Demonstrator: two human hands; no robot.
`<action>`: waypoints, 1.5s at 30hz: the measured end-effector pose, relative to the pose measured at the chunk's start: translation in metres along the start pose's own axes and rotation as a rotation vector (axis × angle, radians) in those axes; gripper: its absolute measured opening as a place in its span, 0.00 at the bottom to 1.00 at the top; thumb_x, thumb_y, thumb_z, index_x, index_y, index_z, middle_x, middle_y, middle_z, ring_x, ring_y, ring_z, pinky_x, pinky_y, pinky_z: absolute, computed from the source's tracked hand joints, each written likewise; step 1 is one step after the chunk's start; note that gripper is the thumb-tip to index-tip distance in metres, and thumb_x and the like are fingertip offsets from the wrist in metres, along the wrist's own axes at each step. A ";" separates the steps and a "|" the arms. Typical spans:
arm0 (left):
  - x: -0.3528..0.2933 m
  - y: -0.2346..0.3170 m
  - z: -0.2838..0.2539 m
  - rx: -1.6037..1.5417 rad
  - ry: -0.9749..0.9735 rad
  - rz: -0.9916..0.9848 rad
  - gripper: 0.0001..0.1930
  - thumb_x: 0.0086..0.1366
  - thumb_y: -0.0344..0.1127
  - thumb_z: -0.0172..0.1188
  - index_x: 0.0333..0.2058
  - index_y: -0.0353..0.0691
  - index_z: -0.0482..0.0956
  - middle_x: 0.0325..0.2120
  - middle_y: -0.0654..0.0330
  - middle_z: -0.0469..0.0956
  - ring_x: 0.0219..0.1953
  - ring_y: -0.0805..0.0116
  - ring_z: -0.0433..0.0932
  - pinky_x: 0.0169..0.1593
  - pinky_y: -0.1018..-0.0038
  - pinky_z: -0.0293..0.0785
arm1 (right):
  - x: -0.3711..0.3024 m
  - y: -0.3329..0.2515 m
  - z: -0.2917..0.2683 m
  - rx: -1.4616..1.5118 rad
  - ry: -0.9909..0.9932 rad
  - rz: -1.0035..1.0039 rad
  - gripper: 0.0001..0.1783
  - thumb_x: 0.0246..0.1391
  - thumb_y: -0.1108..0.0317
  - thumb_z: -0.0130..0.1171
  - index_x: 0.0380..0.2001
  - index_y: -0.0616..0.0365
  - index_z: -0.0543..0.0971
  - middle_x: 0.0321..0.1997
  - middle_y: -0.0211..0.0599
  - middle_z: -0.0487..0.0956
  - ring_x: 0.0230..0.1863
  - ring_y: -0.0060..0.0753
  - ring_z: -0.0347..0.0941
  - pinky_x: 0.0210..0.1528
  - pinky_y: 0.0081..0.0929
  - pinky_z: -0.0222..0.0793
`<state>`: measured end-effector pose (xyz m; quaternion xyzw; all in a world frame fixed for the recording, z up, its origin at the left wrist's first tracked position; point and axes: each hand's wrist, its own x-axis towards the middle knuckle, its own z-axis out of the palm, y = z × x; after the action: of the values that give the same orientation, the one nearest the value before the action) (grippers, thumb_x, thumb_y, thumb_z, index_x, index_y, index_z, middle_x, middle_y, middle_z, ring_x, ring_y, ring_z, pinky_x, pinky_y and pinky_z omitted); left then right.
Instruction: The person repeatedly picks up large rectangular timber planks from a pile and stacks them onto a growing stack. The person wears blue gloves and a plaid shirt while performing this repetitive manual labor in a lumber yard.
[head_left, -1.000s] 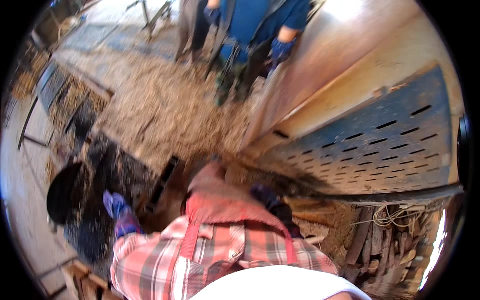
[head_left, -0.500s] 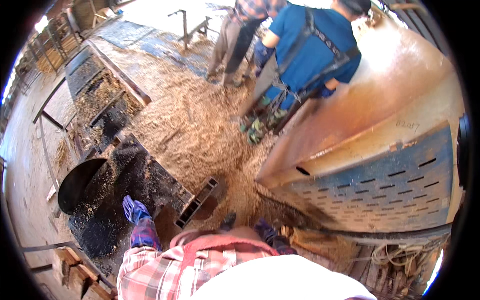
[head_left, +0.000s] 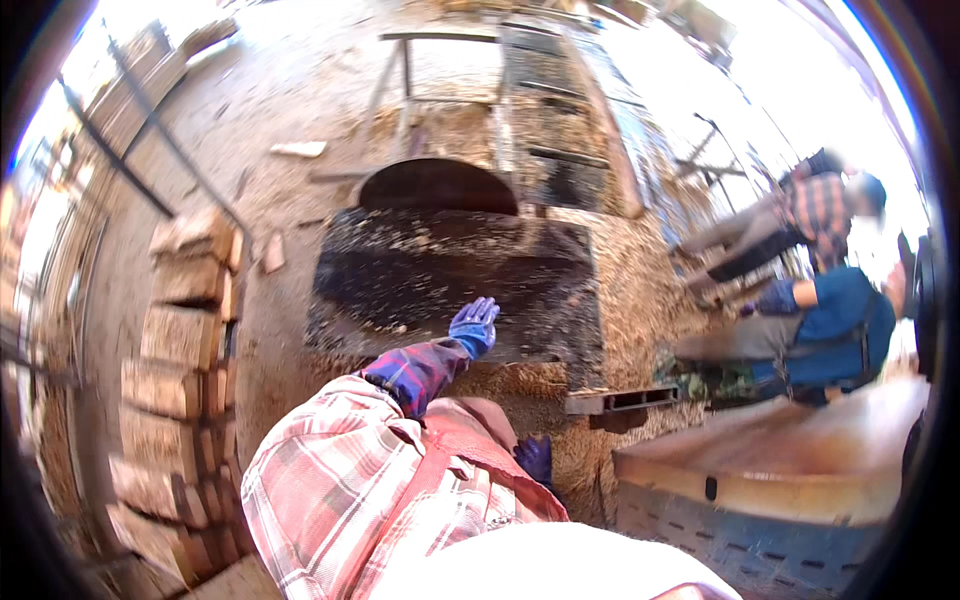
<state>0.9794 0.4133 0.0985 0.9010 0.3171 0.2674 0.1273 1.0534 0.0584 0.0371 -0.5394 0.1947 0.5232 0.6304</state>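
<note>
My left hand (head_left: 474, 327), in a blue-purple work glove, reaches forward with its fingers stretched out. It is over the near part of a black tabletop (head_left: 420, 270) strewn with sawdust and chips, and nothing shows in it. Whether it touches the surface I cannot tell. At the table's far edge stands a dark half-round plate (head_left: 438, 188). My right hand (head_left: 535, 458), in a dark purple glove, is low beside my body. Its fingers are too dark and partly hidden to read.
Stacked wooden blocks (head_left: 175, 390) rise at the left. A metal bracket (head_left: 625, 401) juts from the table's near right corner. Two co-workers, one in a blue shirt (head_left: 850, 325), one in plaid (head_left: 815, 215), bend at the right, behind a slotted metal bin (head_left: 770, 490). Sawdust (head_left: 640, 300) covers the floor.
My view has swung left, bringing the black table to the middle and the wooden blocks into fuller sight. The co-workers now appear farther right. My left hand remains stretched out over the table.
</note>
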 end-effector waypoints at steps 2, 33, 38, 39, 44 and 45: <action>-0.024 -0.054 -0.040 0.095 0.135 -0.051 0.23 0.50 0.35 0.50 0.48 0.45 0.74 0.53 0.54 0.69 0.57 0.55 0.66 0.60 0.60 0.61 | -0.005 0.024 0.026 -0.060 0.061 -0.051 0.32 0.46 0.35 0.52 0.43 0.51 0.73 0.42 0.33 0.76 0.41 0.31 0.71 0.41 0.29 0.65; 0.018 -0.106 -0.142 0.272 -1.039 0.405 0.21 0.41 0.56 0.66 0.29 0.48 0.83 0.28 0.56 0.80 0.35 0.58 0.79 0.38 0.64 0.75 | -0.064 0.098 0.036 -0.959 0.297 -0.309 0.20 0.47 0.51 0.56 0.34 0.59 0.77 0.33 0.56 0.76 0.38 0.53 0.73 0.36 0.44 0.68; 0.016 -0.148 -0.077 0.088 -1.020 0.427 0.08 0.41 0.42 0.65 0.17 0.47 0.80 0.21 0.58 0.79 0.26 0.60 0.79 0.26 0.65 0.73 | -0.088 0.138 -0.006 -0.588 0.390 -0.093 0.20 0.48 0.51 0.54 0.33 0.58 0.76 0.32 0.54 0.76 0.38 0.51 0.73 0.37 0.43 0.66; 0.016 -0.152 -0.068 0.030 -1.011 0.450 0.07 0.41 0.40 0.66 0.16 0.47 0.80 0.20 0.58 0.79 0.26 0.61 0.79 0.25 0.66 0.72 | -0.089 0.143 -0.009 -0.573 0.396 -0.083 0.20 0.48 0.51 0.54 0.33 0.58 0.76 0.32 0.54 0.76 0.38 0.50 0.73 0.37 0.43 0.66; 0.023 -0.157 -0.043 0.207 -1.110 0.467 0.07 0.44 0.42 0.62 0.22 0.49 0.83 0.25 0.58 0.80 0.29 0.61 0.80 0.31 0.68 0.75 | -0.064 0.135 0.006 -0.579 0.398 -0.118 0.19 0.50 0.51 0.53 0.33 0.58 0.75 0.31 0.52 0.76 0.37 0.48 0.72 0.38 0.42 0.65; 0.025 -0.158 -0.043 0.278 -1.128 0.394 0.09 0.45 0.44 0.62 0.24 0.49 0.84 0.26 0.58 0.81 0.30 0.61 0.80 0.32 0.68 0.76 | -0.056 0.129 0.013 -0.599 0.395 -0.142 0.19 0.50 0.51 0.53 0.33 0.57 0.75 0.31 0.52 0.76 0.37 0.47 0.72 0.38 0.42 0.65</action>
<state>0.8923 0.5529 0.0809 0.9536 0.0602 -0.2759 0.1047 0.9161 0.0282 0.0255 -0.8031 0.1129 0.3975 0.4294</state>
